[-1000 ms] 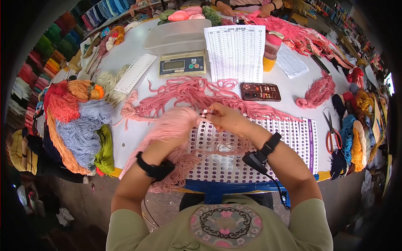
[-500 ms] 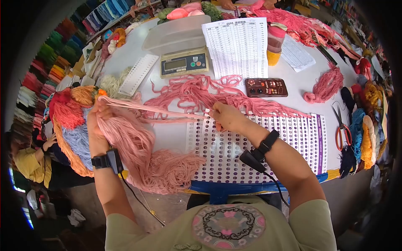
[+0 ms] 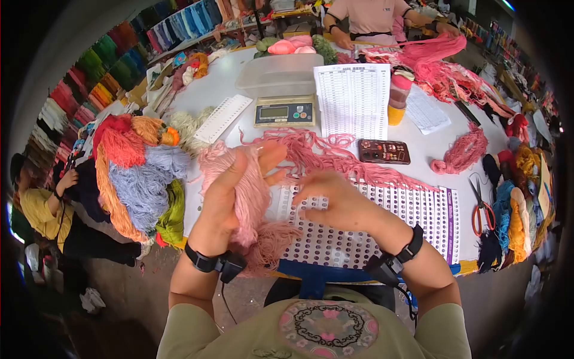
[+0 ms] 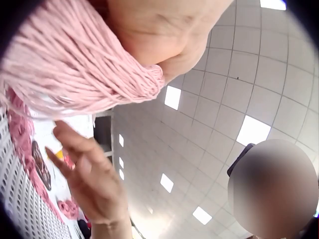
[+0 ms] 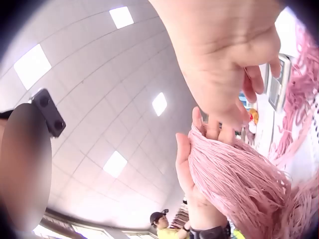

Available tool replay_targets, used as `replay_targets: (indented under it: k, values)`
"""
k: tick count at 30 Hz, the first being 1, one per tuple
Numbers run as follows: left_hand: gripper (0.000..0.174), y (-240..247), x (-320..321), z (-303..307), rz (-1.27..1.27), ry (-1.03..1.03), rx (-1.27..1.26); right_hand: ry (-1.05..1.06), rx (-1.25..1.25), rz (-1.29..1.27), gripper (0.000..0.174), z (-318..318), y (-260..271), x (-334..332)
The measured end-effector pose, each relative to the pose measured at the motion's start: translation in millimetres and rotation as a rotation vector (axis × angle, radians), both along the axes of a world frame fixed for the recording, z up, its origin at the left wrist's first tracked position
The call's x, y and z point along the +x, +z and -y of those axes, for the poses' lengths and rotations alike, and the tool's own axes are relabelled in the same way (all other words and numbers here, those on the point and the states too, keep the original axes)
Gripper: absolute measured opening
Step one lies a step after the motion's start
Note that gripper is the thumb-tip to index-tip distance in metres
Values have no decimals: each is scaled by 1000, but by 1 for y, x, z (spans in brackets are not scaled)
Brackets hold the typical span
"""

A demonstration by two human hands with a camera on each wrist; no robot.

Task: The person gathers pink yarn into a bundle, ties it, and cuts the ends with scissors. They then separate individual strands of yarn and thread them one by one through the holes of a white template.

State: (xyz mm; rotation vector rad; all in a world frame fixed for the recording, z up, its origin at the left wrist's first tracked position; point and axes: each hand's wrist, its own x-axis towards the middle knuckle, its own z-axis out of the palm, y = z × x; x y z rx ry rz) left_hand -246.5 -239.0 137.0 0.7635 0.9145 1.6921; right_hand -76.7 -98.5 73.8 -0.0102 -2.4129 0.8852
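A thick hank of pale pink yarn drapes over my left hand, its loose tail lying near the table's front edge. My left fingers reach out straight past the strands, the thumb standing apart. In the right wrist view the yarn lies across the left palm. Just to the right is my right hand, fingers spread and slightly bent, holding nothing. Below it lies a white card board with rows of punched holes. Darker pink yarn strands stretch along the board's far edge.
A phone, a digital scale with a clear bin, and a printed sheet stand beyond the yarn. Scissors lie at right. Coloured hanks pile up at left. Another person handles pink yarn across the table.
My left hand has come back from the far left toward the middle with the yarn, and the stretched strand is gone. My right hand has opened off the board's edge. The head view has tilted up.
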Motion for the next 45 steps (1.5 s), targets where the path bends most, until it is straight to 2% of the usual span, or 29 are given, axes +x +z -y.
replay_targets:
  k: [1,3,4,5,7,9,12,14,15,17,18,21,23,27,29,30,33,35,38,45]
  values:
    - [64,0,7,-4,51,-70,48,-3,196,-167,27,2,7,4]
    - [66,2,26,-10,26,-110,62,-169,-651,-69,17,4,24,7]
    - [66,0,33,-13,-29,-146,56,-8,-1033,-165,11,19,49,13]
    - [67,0,39,-15,-84,-180,52,-18,-1026,-178,11,21,51,15]
    - [67,-1,49,-15,-65,-211,10,-44,-1040,1,19,24,51,20]
    - [64,-3,56,-16,-64,-184,-33,-73,-1002,-15,19,25,48,22]
    - [62,-6,57,-17,-126,-162,-20,-40,-983,-43,15,26,48,25]
    - [61,-5,57,-17,-102,-179,-16,-89,-1159,-46,6,29,55,27]
    - [60,-5,57,-17,-75,-202,-11,-86,-1158,-47,6,29,53,25]
    - [60,-4,60,-18,-99,-178,-11,-145,-804,-79,5,31,48,23]
    - [60,-3,61,-18,-121,-154,-10,-146,-804,-83,5,32,48,24]
    - [58,-3,61,-18,-30,-162,-23,-138,-878,-32,9,31,50,26]
    - [56,-9,55,-19,-37,-160,-18,-69,-1054,-96,11,32,52,28]
    - [49,-21,46,-22,-114,-121,-23,-35,-1161,-88,10,27,47,29]
    - [52,-19,49,-21,-48,-162,18,-5,-1437,-142,11,27,53,31]
    - [55,-17,50,-20,18,-204,55,-7,-1436,-143,11,26,52,31]
    - [62,-8,59,-18,-24,-220,87,-98,-1368,-110,15,29,53,30]
    - [62,-8,64,-18,-69,-195,56,-163,-1183,-11,14,34,58,27]
    - [61,-9,67,-19,-118,-176,25,-130,-1140,-82,11,37,52,23]
    - [49,-5,66,-20,-92,-146,-1,-121,-1242,-98,3,33,47,24]
